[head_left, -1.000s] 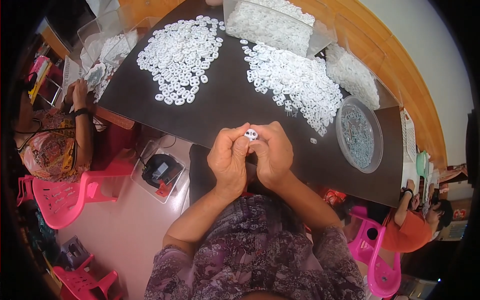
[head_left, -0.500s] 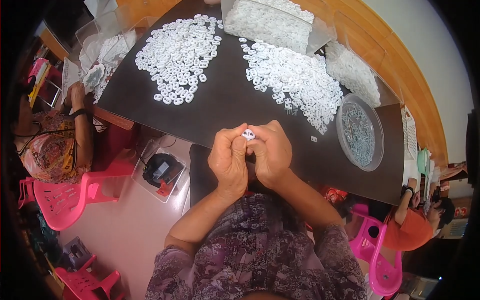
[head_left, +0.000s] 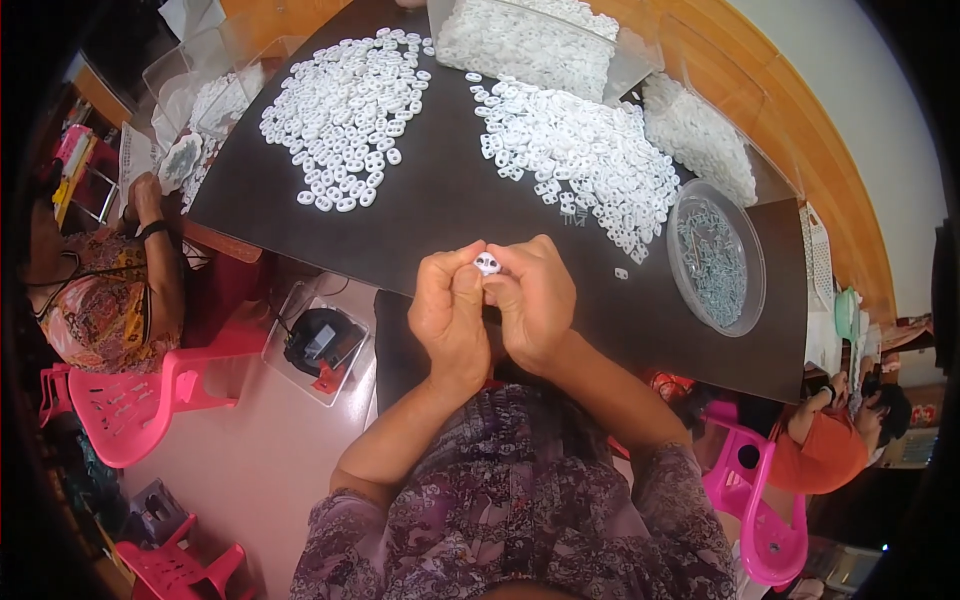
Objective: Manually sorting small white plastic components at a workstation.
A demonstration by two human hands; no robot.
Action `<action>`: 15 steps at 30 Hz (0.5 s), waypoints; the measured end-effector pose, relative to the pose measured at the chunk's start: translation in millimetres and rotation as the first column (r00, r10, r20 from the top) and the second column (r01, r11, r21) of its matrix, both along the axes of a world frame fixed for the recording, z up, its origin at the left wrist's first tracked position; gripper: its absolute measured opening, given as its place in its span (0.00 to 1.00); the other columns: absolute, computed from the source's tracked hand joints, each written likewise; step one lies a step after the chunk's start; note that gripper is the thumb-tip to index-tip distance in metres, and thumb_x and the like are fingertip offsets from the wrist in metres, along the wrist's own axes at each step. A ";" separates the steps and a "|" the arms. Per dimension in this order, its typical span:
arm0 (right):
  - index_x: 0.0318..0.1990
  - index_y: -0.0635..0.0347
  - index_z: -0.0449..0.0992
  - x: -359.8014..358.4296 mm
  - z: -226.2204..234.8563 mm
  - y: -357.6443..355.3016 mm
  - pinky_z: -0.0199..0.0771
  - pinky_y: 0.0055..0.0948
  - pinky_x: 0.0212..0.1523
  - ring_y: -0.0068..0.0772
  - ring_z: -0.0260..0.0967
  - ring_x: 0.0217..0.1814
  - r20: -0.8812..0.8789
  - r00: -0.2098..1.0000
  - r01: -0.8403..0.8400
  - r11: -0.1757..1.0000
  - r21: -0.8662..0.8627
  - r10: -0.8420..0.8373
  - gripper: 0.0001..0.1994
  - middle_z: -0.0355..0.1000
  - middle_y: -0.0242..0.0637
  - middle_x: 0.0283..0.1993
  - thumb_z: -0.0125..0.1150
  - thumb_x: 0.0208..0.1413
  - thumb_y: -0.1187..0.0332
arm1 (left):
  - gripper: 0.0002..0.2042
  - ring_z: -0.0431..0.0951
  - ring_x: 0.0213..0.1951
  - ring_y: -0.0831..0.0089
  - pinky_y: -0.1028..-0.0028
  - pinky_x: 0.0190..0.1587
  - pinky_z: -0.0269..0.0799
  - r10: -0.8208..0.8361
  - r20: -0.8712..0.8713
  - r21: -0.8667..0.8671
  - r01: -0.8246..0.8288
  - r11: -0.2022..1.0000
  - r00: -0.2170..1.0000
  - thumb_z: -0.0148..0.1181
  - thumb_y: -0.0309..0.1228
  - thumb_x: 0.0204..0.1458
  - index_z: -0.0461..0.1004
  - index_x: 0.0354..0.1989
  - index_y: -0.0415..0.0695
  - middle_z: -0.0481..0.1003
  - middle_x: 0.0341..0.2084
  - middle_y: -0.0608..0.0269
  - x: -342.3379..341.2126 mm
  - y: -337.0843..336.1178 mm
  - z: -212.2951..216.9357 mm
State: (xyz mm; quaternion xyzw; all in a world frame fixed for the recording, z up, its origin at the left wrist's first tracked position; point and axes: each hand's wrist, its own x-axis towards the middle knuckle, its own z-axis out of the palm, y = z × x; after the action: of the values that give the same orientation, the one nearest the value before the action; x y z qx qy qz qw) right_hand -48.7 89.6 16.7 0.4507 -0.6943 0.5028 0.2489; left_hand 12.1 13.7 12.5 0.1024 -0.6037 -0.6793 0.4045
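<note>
Both hands meet just over the table's near edge, pinching one small white plastic piece (head_left: 487,263) with two dark holes. My left hand (head_left: 448,325) grips it from the left, thumb and forefinger closed. On its other side my right hand (head_left: 540,305) pinches it the same way. The fingers hide most of the piece. Beyond them, on the dark table (head_left: 440,190), lie a pile of white oval two-holed pieces (head_left: 345,110) at left and a pile of squarish white pieces (head_left: 585,150) at right. Thin grey screws (head_left: 573,214) lie beside the right pile.
A round clear tub of screws (head_left: 715,265) stands at the table's right. Behind the piles, a clear bin (head_left: 530,45) and a bag of white pieces (head_left: 698,135) line the back. People sit on both sides near pink chairs (head_left: 125,410). A tray (head_left: 325,340) is below the table.
The whole view has shifted slightly, so the table's things sit a little further left. Both hands keep their pinch on the white piece, which looks slightly turned.
</note>
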 end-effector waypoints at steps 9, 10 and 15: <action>0.39 0.67 0.70 13.0 14.9 -1.0 0.64 0.31 0.26 0.38 0.63 0.27 0.030 0.999 0.017 0.997 -0.077 -0.015 0.13 0.69 0.43 0.32 0.62 0.48 0.70 | 0.11 0.66 0.35 0.84 0.82 0.41 0.63 -0.070 -0.025 0.041 0.071 0.997 0.997 0.49 0.31 0.60 0.70 0.43 0.35 0.69 0.33 0.67 17.4 2.0 15.2; 0.39 0.67 0.70 11.7 14.1 -1.0 0.64 0.30 0.25 0.38 0.63 0.26 0.009 1.000 -0.002 0.997 -0.080 0.003 0.13 0.69 0.42 0.31 0.62 0.48 0.71 | 0.11 0.65 0.35 0.84 0.82 0.41 0.63 -0.062 -0.026 -0.009 0.062 0.998 0.998 0.49 0.31 0.60 0.70 0.42 0.35 0.69 0.33 0.67 18.5 1.4 13.8; 0.39 0.67 0.70 11.8 14.8 -2.3 0.63 0.30 0.25 0.36 0.62 0.25 -0.071 0.997 -0.019 0.995 -0.096 0.012 0.11 0.68 0.42 0.30 0.59 0.52 0.69 | 0.09 0.68 0.30 0.79 0.81 0.34 0.65 0.011 -0.109 -0.132 -0.026 0.991 0.994 0.50 0.27 0.59 0.71 0.41 0.35 0.70 0.28 0.63 14.6 2.1 6.7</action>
State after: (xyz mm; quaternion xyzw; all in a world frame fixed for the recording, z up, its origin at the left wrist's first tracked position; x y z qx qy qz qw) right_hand -36.9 87.3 31.5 0.4608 -0.6566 0.5215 0.2908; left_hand 26.7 15.8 19.2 0.0439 -0.6242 -0.6381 0.4487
